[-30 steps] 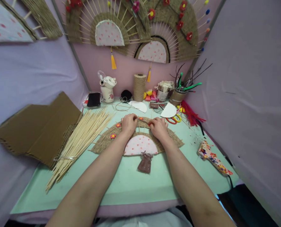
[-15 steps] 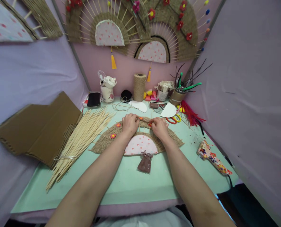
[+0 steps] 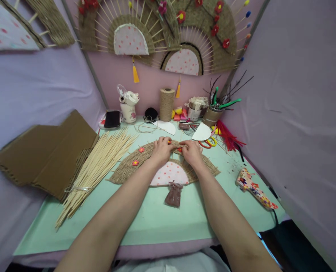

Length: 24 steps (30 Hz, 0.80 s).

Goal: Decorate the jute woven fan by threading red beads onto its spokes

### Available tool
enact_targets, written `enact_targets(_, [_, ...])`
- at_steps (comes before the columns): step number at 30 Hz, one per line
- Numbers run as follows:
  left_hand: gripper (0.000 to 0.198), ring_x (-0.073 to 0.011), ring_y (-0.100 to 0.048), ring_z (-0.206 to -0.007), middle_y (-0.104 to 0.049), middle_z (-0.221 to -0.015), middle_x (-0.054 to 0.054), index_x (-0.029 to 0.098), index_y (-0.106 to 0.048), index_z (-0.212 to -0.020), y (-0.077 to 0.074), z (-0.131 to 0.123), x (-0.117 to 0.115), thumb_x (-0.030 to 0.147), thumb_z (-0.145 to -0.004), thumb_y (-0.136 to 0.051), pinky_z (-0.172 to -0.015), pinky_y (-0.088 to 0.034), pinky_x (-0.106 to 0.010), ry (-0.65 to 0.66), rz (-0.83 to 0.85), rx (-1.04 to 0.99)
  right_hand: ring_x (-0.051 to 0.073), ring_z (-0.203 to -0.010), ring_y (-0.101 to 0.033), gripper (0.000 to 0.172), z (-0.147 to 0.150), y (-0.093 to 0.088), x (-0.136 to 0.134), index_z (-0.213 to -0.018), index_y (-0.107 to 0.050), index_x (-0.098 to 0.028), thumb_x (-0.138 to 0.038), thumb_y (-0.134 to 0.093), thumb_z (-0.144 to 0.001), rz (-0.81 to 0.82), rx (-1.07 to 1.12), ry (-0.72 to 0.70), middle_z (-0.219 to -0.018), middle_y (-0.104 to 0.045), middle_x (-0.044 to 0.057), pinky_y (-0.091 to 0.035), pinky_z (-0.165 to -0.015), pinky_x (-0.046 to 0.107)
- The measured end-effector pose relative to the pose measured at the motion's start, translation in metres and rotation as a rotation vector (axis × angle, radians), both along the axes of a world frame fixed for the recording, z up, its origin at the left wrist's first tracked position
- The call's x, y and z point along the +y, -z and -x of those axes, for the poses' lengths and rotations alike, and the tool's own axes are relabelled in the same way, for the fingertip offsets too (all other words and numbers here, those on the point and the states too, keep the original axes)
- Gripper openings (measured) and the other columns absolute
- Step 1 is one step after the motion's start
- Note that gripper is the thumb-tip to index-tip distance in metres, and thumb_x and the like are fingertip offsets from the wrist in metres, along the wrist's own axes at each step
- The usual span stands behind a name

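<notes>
A half-round fan (image 3: 122, 170) woven of brown twine over thin sticks lies flat on the table. Red felt flowers with yellow centres, such as the flower (image 3: 135, 163), dot its band, and its inner half-circle (image 3: 169, 174) is white with pink spots. My left hand (image 3: 161, 150) rests on the upper band, fingers curled over it near the top flower. Close beside it, my right hand (image 3: 192, 153) grips the band, fingertips bent next to another red flower (image 3: 179, 150). The fingertips almost meet and partly hide what lies under them. A small brown tassel-like bundle (image 3: 173, 195) sits below the fan.
Left of the fan lie a bundle of thin sticks (image 3: 100, 162) and folded cardboard (image 3: 49, 155). A floral-covered glue gun (image 3: 255, 189) lies right. Behind are a twine spool (image 3: 167, 105), scissors (image 3: 210, 142), white paper (image 3: 202, 132) and a can with pliers (image 3: 212, 114).
My left hand has slid to the right along the band, towards my right hand. My right hand has barely moved; the fan stays in place.
</notes>
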<state>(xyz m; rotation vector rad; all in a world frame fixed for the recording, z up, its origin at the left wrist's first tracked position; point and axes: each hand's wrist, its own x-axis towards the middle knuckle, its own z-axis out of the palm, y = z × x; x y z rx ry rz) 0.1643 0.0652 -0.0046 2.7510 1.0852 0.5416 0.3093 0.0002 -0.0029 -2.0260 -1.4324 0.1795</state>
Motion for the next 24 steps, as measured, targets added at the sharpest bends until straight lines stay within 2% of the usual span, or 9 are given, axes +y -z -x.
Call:
enact_targets(7, [0.033,-0.0269,-0.04,-0.112,-0.053,-0.12,-0.007,0.039,-0.067,-0.115,0.0017,-0.0001,-0.0005,0.026,-0.093,-0.046,-0.088,-0.034,-0.043,-0.007,-0.036,-0.006,0.025,-0.107,-0.052,0.043,0.0019,0.0023,-0.0001,-0.118,-0.057,-0.023,-0.011,-0.042,-0.08,-0.091,-0.005,-0.095,-0.1,-0.074,0.005,-0.027,-0.086,0.039])
enact_targets(16, [0.034,-0.0262,-0.039,-0.114,-0.053,-0.121,-0.007,0.035,-0.066,-0.117,0.0022,-0.0004,-0.0006,0.024,-0.093,-0.044,-0.091,-0.034,-0.042,-0.008,-0.036,-0.032,0.025,-0.107,-0.054,0.036,0.0009,0.0058,0.0013,-0.114,-0.058,-0.022,-0.014,-0.043,-0.082,-0.045,-0.082,-0.118,-0.1,-0.074,0.007,-0.025,-0.085,0.038])
enact_targets(24, [0.034,-0.0267,-0.039,-0.113,-0.054,-0.12,-0.007,0.035,-0.069,-0.113,0.0034,-0.0005,0.0006,0.023,-0.093,-0.044,-0.091,-0.034,-0.044,0.015,-0.027,-0.021,0.024,-0.107,-0.055,0.034,0.0018,0.0019,0.0001,-0.11,-0.059,-0.021,-0.013,-0.043,-0.081,-0.059,-0.024,-0.078,-0.098,-0.074,0.006,-0.025,-0.085,0.037])
